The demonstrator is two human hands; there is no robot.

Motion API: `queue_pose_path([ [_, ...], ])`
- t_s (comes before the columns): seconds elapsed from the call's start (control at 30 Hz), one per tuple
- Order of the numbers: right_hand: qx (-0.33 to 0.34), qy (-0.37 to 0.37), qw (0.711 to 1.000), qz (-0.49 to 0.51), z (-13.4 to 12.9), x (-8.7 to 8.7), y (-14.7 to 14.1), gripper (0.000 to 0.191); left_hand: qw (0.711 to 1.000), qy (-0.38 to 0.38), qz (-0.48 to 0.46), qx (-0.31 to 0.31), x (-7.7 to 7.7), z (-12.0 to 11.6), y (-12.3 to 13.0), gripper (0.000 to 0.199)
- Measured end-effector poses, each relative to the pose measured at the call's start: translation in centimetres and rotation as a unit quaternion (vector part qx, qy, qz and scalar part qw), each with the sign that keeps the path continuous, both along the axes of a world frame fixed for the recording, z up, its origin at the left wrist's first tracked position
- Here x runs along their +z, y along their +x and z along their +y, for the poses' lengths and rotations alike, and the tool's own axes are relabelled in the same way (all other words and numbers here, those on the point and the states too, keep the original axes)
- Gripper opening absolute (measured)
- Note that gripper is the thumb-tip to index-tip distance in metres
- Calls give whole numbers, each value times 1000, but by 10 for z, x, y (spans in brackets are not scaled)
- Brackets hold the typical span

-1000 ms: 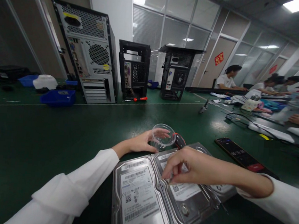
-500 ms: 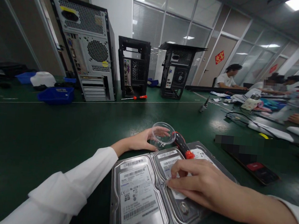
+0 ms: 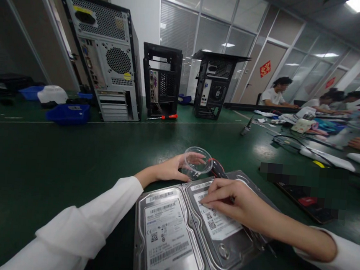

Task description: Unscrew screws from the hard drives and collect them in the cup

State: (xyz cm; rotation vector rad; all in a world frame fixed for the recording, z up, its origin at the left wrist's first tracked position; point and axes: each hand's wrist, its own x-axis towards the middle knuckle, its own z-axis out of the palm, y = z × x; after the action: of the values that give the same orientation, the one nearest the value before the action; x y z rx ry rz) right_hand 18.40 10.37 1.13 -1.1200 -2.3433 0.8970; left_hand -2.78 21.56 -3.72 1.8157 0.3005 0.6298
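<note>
A clear plastic cup [image 3: 197, 161] stands just behind the hard drives, with my left hand [image 3: 177, 167] curved around its left side, fingers closed on it. Over the middle hard drive [image 3: 220, 256] is my right hand [image 3: 231, 200], its thumb and fingertips pinched together above the label; anything between them is too small to make out. The left hard drive [image 3: 171, 235] lies label up against the middle one. A third drive [image 3: 248, 181] shows partly behind my right hand. A black and red screwdriver [image 3: 217, 167] lies beside the cup, its front end hidden.
Three computer cases [image 3: 118, 62] stand along the back. Also there are a blue tray [image 3: 68, 113] and a red screwdriver [image 3: 169, 117]. A dark phone [image 3: 306, 200] lies at the right, near cables [image 3: 293, 140]. People [image 3: 276, 95] sit at the far right.
My right hand has moved up and back over the middle drive, uncovering more of its label and now hiding the screwdriver's red end. My left hand stays at the cup.
</note>
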Motion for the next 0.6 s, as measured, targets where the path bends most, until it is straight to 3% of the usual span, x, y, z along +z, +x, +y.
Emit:
queue_pose_path([
  [0.17, 47, 84, 994, -53, -2, -1, 4, 22, 1000, 1, -4, 0, -3, 1, -1, 71],
  [0.43, 70, 286, 942, -162, -12, -3, 3, 25, 1000, -2, -6, -2, -2, 0, 0, 70],
  [0.6, 85, 286, 945, -134, -12, -2, -1, 22, 1000, 5, -5, 3, -2, -1, 0, 71],
])
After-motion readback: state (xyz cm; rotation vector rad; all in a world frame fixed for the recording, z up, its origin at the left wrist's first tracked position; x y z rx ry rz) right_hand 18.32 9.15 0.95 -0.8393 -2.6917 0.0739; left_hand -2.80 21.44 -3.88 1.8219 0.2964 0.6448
